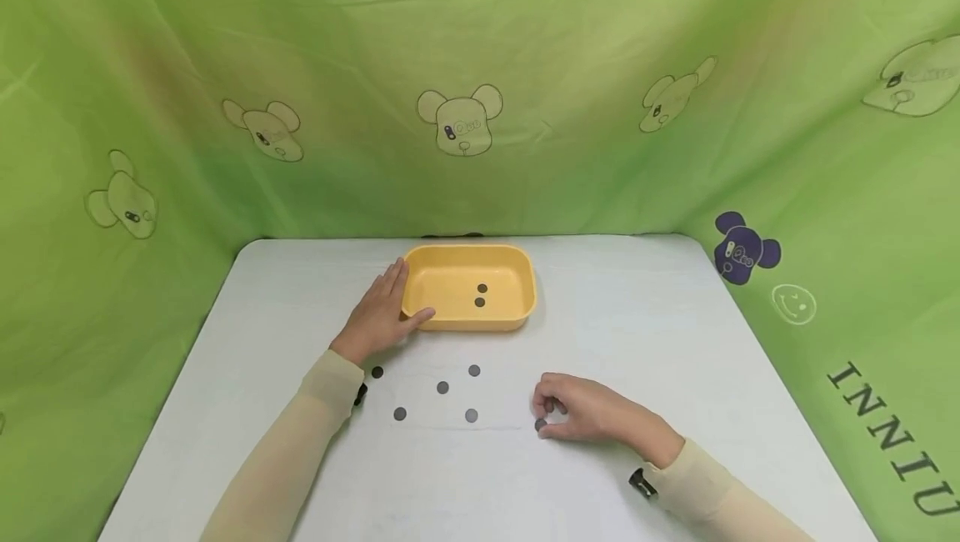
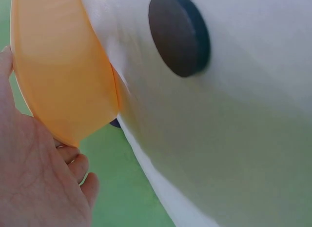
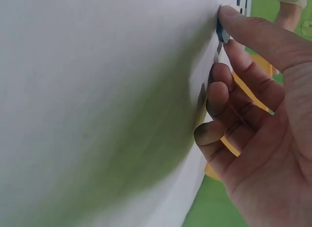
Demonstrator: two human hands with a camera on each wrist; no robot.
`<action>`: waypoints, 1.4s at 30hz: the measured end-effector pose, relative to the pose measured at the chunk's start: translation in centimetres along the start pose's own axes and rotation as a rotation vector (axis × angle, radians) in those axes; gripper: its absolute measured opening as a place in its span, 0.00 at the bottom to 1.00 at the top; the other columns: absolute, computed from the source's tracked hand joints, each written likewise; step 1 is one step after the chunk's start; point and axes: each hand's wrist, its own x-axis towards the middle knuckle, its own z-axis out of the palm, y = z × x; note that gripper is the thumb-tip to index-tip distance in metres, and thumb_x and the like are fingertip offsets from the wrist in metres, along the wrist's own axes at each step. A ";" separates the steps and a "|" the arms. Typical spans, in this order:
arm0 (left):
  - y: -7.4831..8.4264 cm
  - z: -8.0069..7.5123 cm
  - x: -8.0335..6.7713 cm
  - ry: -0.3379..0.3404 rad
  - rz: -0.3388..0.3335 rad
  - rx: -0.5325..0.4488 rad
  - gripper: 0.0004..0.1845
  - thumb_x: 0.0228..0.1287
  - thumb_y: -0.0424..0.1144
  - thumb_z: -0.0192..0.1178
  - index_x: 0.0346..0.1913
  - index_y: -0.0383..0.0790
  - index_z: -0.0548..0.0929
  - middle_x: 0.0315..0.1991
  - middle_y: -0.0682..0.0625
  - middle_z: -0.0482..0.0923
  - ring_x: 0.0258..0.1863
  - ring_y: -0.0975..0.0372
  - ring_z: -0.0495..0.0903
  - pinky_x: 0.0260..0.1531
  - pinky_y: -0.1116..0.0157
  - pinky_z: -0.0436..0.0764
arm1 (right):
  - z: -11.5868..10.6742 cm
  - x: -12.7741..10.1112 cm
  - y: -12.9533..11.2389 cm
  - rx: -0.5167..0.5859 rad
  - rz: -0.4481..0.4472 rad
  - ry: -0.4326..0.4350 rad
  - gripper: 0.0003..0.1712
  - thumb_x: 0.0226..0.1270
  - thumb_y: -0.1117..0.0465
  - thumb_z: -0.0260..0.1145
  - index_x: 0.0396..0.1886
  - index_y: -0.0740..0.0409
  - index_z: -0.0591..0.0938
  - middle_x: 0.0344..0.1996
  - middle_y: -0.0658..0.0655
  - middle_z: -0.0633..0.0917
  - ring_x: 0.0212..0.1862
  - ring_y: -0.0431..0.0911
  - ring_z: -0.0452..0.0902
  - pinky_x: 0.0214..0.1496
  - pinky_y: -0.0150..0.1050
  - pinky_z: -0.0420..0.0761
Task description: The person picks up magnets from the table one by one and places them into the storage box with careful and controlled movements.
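Observation:
A yellow tray [image 1: 416, 327] stands near the table's far edge with two dark discs [image 1: 481, 295] on its floor. My left hand [image 1: 378, 313] holds its near left corner, the thumb over the front rim and the fingers along the left side. In the left wrist view the fingertips curl at the tray's wall [image 2: 68, 75]. Right of the loose discs, my right hand [image 1: 585, 409] pinches a dark round disc [image 1: 540, 424] between thumb and index finger, low over the table. In the right wrist view this disc [image 3: 223, 32] is seen nearly edge-on; the other fingers are curled.
Several dark discs lie apart on the white table [image 1: 420, 484] in front of the tray, among them one disc [image 1: 377, 372] near my left wrist and another disc [image 1: 471, 415] toward my right hand. A green printed curtain [image 1: 360, 175] surrounds the table's back and sides.

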 end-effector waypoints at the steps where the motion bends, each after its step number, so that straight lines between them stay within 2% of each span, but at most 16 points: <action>1: 0.0 0.0 0.0 0.002 0.003 0.003 0.57 0.79 0.72 0.48 0.87 0.33 0.36 0.89 0.41 0.34 0.88 0.49 0.38 0.85 0.53 0.41 | 0.0 0.0 -0.1 0.004 0.000 0.001 0.14 0.66 0.56 0.81 0.37 0.42 0.80 0.35 0.39 0.78 0.39 0.35 0.74 0.42 0.33 0.78; 13: 0.2 0.1 -0.2 0.002 -0.001 0.008 0.57 0.79 0.71 0.48 0.87 0.33 0.37 0.89 0.41 0.34 0.88 0.49 0.39 0.85 0.53 0.41 | 0.4 0.1 -0.7 0.083 -0.031 -0.015 0.14 0.68 0.64 0.78 0.37 0.45 0.79 0.31 0.40 0.80 0.31 0.34 0.73 0.36 0.30 0.75; 20: -0.1 0.1 -0.1 -0.003 -0.002 0.007 0.57 0.79 0.72 0.48 0.87 0.34 0.36 0.89 0.42 0.32 0.88 0.50 0.37 0.85 0.53 0.41 | 0.4 0.3 -0.7 0.067 -0.023 -0.004 0.13 0.70 0.63 0.77 0.38 0.44 0.80 0.31 0.38 0.79 0.32 0.34 0.73 0.36 0.30 0.76; 27: -0.1 0.3 0.0 -0.001 -0.002 0.004 0.57 0.79 0.71 0.48 0.87 0.33 0.37 0.89 0.41 0.33 0.88 0.50 0.37 0.85 0.54 0.41 | 0.5 0.3 -0.4 0.106 -0.027 0.004 0.12 0.71 0.63 0.77 0.39 0.44 0.80 0.31 0.38 0.78 0.31 0.35 0.72 0.35 0.30 0.76; 36: 0.1 0.2 -0.2 -0.001 -0.001 -0.003 0.57 0.79 0.71 0.49 0.86 0.32 0.38 0.89 0.41 0.33 0.88 0.50 0.37 0.85 0.53 0.41 | 0.7 0.6 0.5 0.154 -0.091 0.041 0.12 0.72 0.67 0.74 0.40 0.47 0.82 0.28 0.40 0.77 0.28 0.32 0.69 0.31 0.28 0.75; 42: 0.0 0.1 -0.1 0.001 -0.001 0.003 0.56 0.79 0.71 0.48 0.86 0.32 0.38 0.89 0.41 0.34 0.88 0.51 0.37 0.85 0.54 0.41 | 0.7 1.0 0.9 0.167 -0.093 0.080 0.11 0.72 0.68 0.73 0.41 0.48 0.82 0.26 0.39 0.75 0.28 0.31 0.68 0.30 0.28 0.74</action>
